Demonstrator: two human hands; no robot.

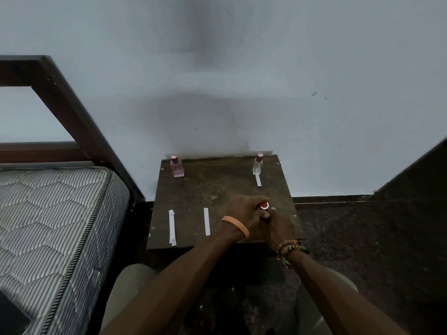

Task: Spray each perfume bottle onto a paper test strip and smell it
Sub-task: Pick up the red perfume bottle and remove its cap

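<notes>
Dark worn table (212,189) against wall. Both hands, left hand (244,212) and right hand (281,226), clenched round red-capped bottle (264,205) near front right edge. Likely glass: smooth, breakable; grip body, not cap. Strips (206,221) beside, light, flimsy.

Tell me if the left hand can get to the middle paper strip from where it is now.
Probably yes. The left hand is closed with the right hand around a red-capped bottle, so it must let go first. The middle strip lies flat just to its left on the table, with nothing between.
</notes>
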